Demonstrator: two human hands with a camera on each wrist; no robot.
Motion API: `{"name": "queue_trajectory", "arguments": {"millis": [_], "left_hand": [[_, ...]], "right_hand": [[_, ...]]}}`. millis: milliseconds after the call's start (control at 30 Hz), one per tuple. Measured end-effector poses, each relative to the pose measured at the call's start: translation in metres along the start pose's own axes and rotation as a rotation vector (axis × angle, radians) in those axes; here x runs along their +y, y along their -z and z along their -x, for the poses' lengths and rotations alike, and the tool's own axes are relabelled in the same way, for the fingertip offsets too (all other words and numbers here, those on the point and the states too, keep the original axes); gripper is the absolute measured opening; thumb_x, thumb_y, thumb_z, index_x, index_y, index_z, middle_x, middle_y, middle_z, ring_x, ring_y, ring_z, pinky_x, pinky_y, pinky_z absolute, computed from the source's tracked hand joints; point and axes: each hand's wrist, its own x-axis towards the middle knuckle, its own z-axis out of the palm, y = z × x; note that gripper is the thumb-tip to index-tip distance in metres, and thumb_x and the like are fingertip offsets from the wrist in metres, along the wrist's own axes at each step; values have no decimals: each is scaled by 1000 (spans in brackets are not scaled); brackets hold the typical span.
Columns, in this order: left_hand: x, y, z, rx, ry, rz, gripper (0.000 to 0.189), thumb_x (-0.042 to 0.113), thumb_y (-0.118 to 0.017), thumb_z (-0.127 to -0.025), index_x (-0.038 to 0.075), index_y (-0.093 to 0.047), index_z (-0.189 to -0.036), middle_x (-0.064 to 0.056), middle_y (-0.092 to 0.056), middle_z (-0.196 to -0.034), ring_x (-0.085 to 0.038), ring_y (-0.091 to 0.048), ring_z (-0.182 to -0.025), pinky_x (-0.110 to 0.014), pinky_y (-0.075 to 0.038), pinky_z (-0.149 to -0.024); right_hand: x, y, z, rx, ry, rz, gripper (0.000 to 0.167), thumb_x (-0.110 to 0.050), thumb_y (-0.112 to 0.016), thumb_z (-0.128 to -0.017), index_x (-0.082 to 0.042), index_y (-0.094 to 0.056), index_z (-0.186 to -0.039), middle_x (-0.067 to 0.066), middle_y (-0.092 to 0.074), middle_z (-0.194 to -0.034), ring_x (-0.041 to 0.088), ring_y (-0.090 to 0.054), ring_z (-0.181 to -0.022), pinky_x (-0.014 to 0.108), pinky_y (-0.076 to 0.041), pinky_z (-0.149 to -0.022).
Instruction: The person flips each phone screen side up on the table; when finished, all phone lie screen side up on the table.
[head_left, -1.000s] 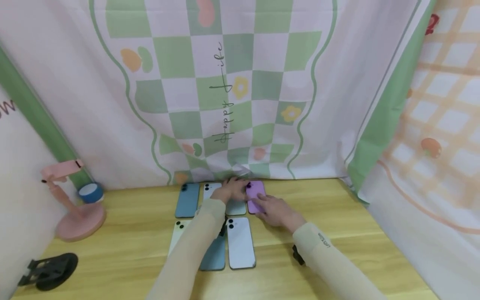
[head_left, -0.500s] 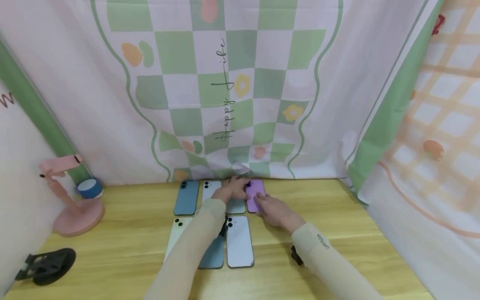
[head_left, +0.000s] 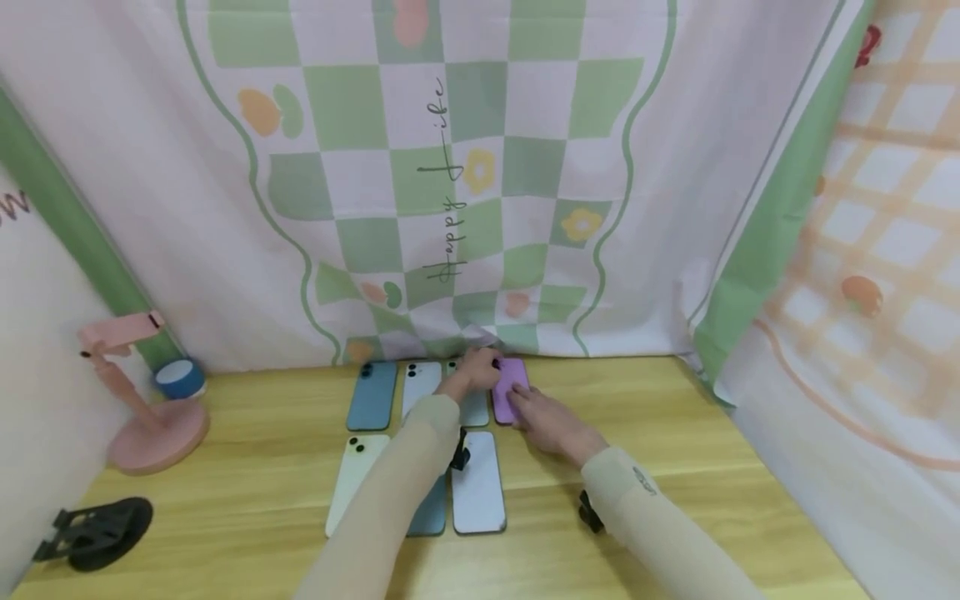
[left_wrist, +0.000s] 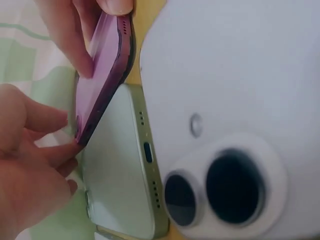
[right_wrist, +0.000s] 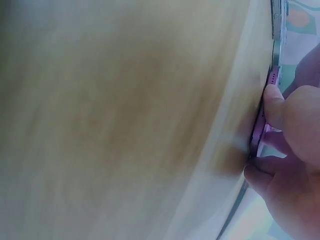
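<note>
A purple phone (head_left: 508, 404) lies back up at the right end of the far row. My left hand (head_left: 476, 371) pinches its upper left corner near the camera, one finger at each side of the corner in the left wrist view. On the lower right, my right hand (head_left: 553, 422) grips the same phone; the right wrist view has the thumb (right_wrist: 273, 106) on its bottom edge and other fingers at its side. Just left of it lies a pale green phone (left_wrist: 115, 165), partly under my left hand in the head view.
A blue phone (head_left: 372, 396) and a white phone (head_left: 422, 385) continue the far row. Nearer lie a pale yellow phone (head_left: 352, 479), a second blue phone (head_left: 429, 512) and another white phone (head_left: 480, 492). Leftward stand a pink lamp (head_left: 153, 433), blue tape roll (head_left: 180, 379) and black stand (head_left: 105, 533).
My left hand has shifted slightly right, its spread fingers drawing in at the purple phone's corner and uncovering more of the pale green phone. My right hand stays at the purple phone's lower right.
</note>
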Motion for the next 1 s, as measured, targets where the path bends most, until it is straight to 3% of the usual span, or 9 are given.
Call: {"name": "queue_trajectory", "arguments": {"millis": [233, 467, 533, 833, 1000], "left_hand": [[7, -5, 1, 67, 32, 76, 55, 8, -52, -89, 5, -60, -143, -17, -60, -149, -49, -40, -145, -65, -25, -124], [3, -4, 1, 162, -36, 232, 60, -6, -55, -86, -3, -53, -145, -23, -59, -148, -38, -55, -139, -48, -45, -120], [2, -5, 2, 170, -27, 255, 61, -9, -54, -85, -1, -53, -145, -23, -59, -148, -37, -56, -138, -47, -46, -119], [1, -8, 2, 236, 103, 305, 61, -6, -61, -84, 9, -59, -143, -16, -65, -142, -33, -63, -125, -43, -55, -104], [2, -6, -1, 231, 181, 379, 52, 2, -66, -86, 2, -61, -137, -23, -69, -127, -34, -71, -104, -36, -63, -81]], "right_hand": [[0, 2, 4, 9, 40, 20, 59, -17, -57, -106, 7, -37, -156, 32, -37, -162, 48, -44, -148, 57, -38, -123], [-4, 7, 3, -14, 16, -14, 60, -20, -55, -107, 2, -34, -159, 30, -34, -165, 48, -45, -146, 57, -39, -122], [-4, 7, 4, -29, 3, -38, 60, -20, -54, -107, 0, -34, -160, 28, -32, -166, 47, -43, -148, 57, -38, -123], [1, 5, 7, -37, -6, -151, 60, -20, -51, -108, -6, -30, -163, 23, -25, -170, 45, -37, -153, 57, -31, -127], [3, 6, 8, -32, -11, -168, 60, -20, -50, -108, -7, -29, -163, 22, -24, -171, 45, -36, -153, 57, -31, -127]]}}
